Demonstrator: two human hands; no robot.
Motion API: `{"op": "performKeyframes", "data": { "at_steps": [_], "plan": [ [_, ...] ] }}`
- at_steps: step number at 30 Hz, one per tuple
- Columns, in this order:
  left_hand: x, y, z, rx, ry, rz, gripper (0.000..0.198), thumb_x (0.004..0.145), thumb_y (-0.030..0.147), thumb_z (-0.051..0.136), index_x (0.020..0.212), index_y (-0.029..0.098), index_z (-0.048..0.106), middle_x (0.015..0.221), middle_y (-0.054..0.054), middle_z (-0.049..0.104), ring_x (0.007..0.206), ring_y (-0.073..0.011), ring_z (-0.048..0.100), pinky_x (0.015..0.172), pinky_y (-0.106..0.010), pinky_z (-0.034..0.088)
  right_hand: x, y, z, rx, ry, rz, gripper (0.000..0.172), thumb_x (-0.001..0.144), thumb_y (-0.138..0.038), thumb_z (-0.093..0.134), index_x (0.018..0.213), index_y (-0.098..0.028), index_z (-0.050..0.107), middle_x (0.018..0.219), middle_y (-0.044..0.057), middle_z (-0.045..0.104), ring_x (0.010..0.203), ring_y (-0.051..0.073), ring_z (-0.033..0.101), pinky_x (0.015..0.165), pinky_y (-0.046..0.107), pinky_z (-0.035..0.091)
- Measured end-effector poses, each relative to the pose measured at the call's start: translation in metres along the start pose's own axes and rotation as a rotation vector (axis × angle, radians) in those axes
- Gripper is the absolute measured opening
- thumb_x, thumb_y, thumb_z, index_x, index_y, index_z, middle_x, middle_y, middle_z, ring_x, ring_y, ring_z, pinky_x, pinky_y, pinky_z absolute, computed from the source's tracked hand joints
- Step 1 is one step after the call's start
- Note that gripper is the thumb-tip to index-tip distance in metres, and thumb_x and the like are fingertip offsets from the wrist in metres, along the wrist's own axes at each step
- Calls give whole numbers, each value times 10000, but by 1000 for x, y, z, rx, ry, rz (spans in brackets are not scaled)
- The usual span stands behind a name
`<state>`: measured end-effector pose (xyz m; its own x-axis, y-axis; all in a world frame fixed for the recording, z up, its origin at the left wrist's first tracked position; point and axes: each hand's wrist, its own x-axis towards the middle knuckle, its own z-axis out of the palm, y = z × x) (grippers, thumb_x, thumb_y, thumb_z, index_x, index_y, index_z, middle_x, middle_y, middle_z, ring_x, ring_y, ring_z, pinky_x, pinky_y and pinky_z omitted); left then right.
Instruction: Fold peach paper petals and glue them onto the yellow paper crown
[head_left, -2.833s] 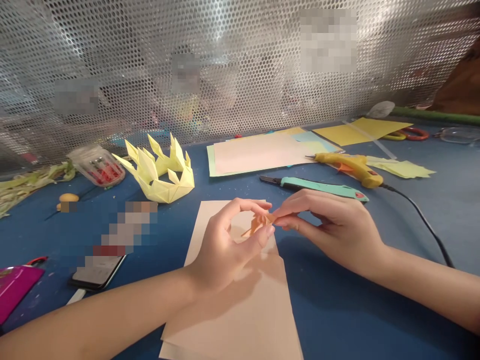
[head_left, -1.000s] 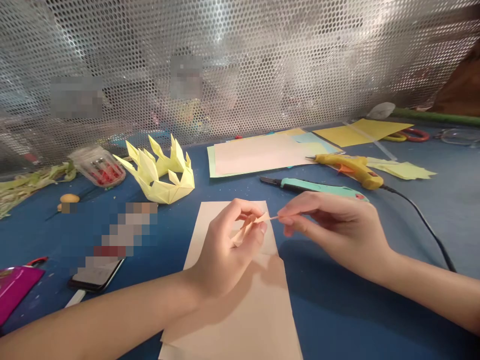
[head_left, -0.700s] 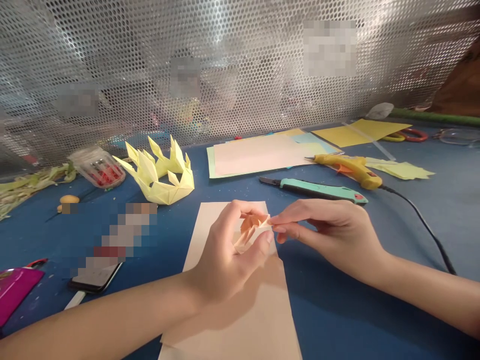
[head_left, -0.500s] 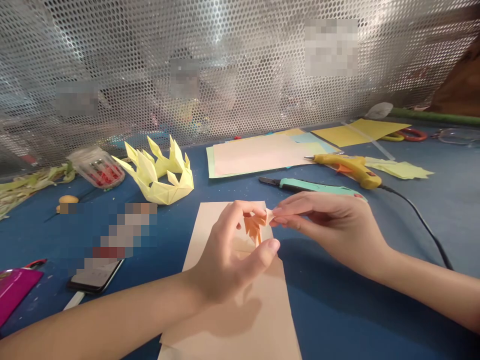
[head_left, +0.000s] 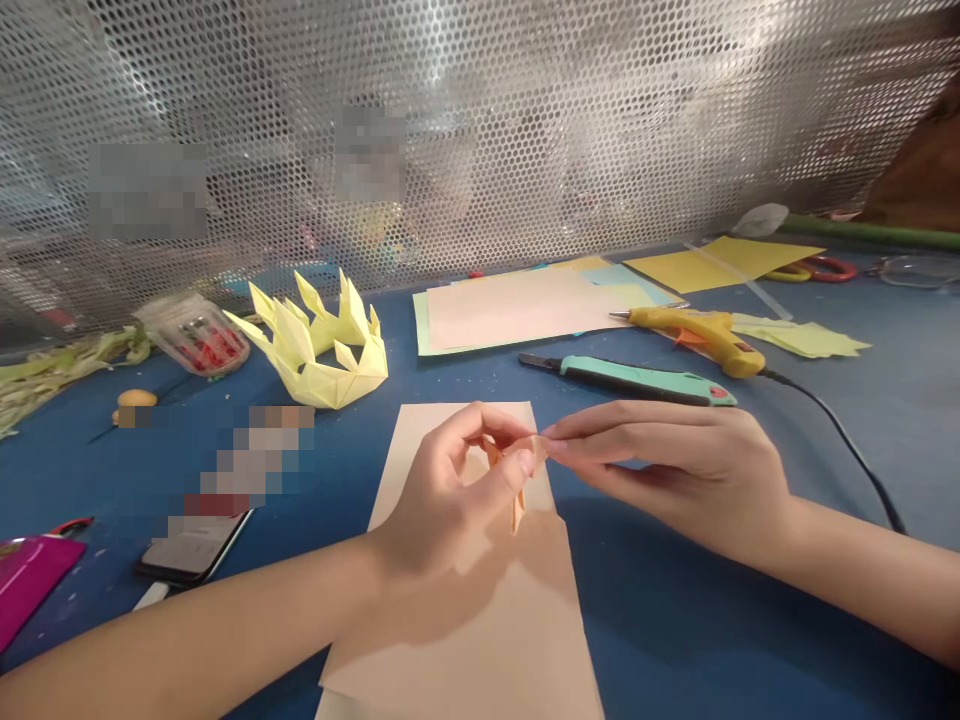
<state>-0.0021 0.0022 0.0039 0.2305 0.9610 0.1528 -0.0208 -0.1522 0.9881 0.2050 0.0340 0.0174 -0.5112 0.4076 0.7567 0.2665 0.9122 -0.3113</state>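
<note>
Both hands meet over a peach paper sheet (head_left: pixel 480 610) lying on the blue table. My left hand (head_left: pixel 442 500) pinches a small folded orange paper piece (head_left: pixel 516 480) between thumb and fingers. My right hand (head_left: pixel 675 465) comes in from the right and pinches the same piece's upper tip with thumb and forefinger. Part of the piece hangs down below my left thumb; the rest is hidden by my fingers.
A yellow folded paper crown (head_left: pixel 319 345) stands at the back left beside a clear box of red-handled tools (head_left: pixel 196 335). A teal utility knife (head_left: pixel 637 378), yellow glue gun (head_left: pixel 705 335) with cord, stacked coloured sheets (head_left: pixel 525 305), orange scissors (head_left: pixel 817 268) and a phone (head_left: pixel 191 552) lie around. A perforated metal screen (head_left: pixel 480 130) closes the back.
The orange piece has been turned and worked between the fingers. My left thumb, spread half a second ago, has closed back onto it; my right hand stays pinched on its tip.
</note>
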Motion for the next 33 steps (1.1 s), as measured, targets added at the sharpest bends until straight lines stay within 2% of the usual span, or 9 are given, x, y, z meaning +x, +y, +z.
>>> {"op": "performKeyframes", "data": {
  "at_steps": [4, 12, 17, 24, 30, 33],
  "plan": [
    [2, -2, -2, -101, -52, 10, 82, 921, 234, 658, 841, 214, 658, 812, 35, 651, 744, -99, 594, 713, -216, 497, -2, 0, 0, 33, -11, 34, 244, 871, -70, 690, 968, -287, 744, 959, -18, 802, 815, 137, 774, 730, 186, 639],
    [7, -2, -4, -175, -47, -31, 144, 888, 179, 653, 744, 178, 658, 717, 34, 651, 660, -79, 580, 672, -185, 516, 2, -2, -1, 69, -34, 66, 261, 873, -61, 673, 952, -293, 762, 952, -35, 807, 818, 129, 776, 719, 176, 636],
    [8, -3, -5, -168, -75, -28, 132, 884, 196, 689, 756, 185, 659, 737, 22, 666, 692, -98, 607, 681, -206, 531, 5, -4, 0, 119, -33, 99, 251, 867, -59, 653, 895, -268, 789, 901, -16, 812, 772, 133, 777, 693, 177, 638],
    [8, -2, -3, -124, -25, -57, 114, 832, 203, 706, 733, 182, 652, 771, -12, 702, 733, -145, 663, 703, -269, 560, 3, -4, 1, 180, 9, 195, 254, 851, -49, 635, 821, -250, 787, 846, -19, 812, 768, 151, 783, 682, 201, 645],
    [9, -1, -2, -141, -24, -63, 109, 817, 171, 705, 713, 170, 677, 740, 0, 686, 694, -116, 636, 681, -235, 541, 2, -4, -1, 42, 14, 61, 265, 874, -26, 597, 863, -248, 742, 819, -20, 803, 744, 152, 766, 649, 249, 631],
    [9, -1, -2, -141, -30, -66, 110, 809, 178, 713, 704, 166, 682, 720, 2, 677, 677, -114, 626, 674, -233, 532, 0, -5, 0, -19, 37, 85, 201, 888, -69, 629, 888, -259, 696, 805, -35, 793, 714, 124, 755, 633, 210, 618]
  ]
}}
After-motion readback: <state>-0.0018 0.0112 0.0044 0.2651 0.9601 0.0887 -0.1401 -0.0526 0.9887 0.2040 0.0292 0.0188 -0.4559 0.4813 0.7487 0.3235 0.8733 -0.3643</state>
